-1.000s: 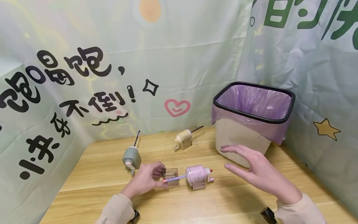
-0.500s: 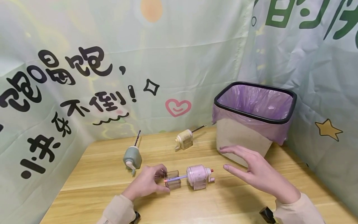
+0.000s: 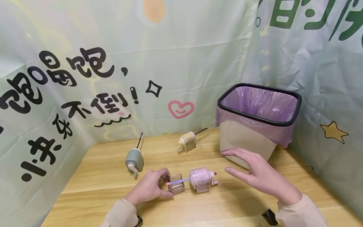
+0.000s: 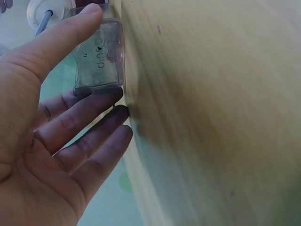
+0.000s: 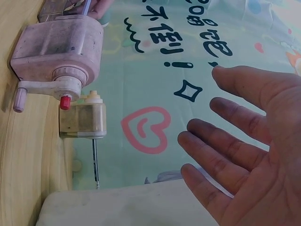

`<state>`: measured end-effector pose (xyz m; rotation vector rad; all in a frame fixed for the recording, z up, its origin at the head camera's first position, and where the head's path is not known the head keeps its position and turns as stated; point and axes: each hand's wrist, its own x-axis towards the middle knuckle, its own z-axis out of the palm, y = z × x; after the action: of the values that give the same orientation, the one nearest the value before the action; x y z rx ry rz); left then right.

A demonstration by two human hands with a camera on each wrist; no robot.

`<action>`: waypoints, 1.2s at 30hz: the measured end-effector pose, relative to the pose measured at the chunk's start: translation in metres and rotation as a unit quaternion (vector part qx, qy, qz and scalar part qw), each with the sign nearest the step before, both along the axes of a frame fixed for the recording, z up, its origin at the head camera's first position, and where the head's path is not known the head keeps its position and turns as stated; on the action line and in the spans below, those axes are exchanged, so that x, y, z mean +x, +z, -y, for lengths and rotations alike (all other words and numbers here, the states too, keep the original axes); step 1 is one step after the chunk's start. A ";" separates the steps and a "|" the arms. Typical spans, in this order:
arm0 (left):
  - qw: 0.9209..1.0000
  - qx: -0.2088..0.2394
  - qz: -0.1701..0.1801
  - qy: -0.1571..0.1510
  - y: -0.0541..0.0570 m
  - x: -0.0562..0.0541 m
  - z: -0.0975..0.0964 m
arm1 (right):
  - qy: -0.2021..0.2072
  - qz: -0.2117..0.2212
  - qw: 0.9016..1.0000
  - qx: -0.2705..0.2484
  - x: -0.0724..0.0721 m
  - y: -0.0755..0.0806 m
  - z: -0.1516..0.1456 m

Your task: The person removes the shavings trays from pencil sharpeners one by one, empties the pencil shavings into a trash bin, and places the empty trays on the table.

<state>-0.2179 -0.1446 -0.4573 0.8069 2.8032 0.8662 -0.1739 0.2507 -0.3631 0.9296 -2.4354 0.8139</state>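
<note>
At the left, our left hand [image 3: 150, 188] holds the clear box [image 3: 178, 190] lightly between thumb and fingers; we should, in our judgement, guide it level and low, so that it does not knock the pencil [image 3: 181, 181]. The pink sharpener [image 3: 199, 179], just right of this hand, would be better steadied by our right hand [image 3: 258, 176], which hangs further right, fingers extended and holding nothing.
</note>
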 end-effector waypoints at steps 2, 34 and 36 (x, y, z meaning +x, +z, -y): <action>1.000 -0.002 0.000 -0.002 0.000 0.000 0.000 | 0.000 0.004 1.000 0.002 -0.001 0.000 0.000; 0.999 -0.042 -0.010 -0.017 0.036 -0.018 0.011 | -0.008 0.054 0.998 0.018 -0.024 -0.015 0.005; 0.999 -0.045 -0.015 -0.013 0.040 -0.022 0.010 | -0.008 0.059 0.998 0.017 -0.024 -0.017 0.005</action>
<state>-0.2395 -0.1542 -0.4170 0.8483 2.8273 0.7245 -0.1984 0.2459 -0.3798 0.8981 -2.5628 0.8463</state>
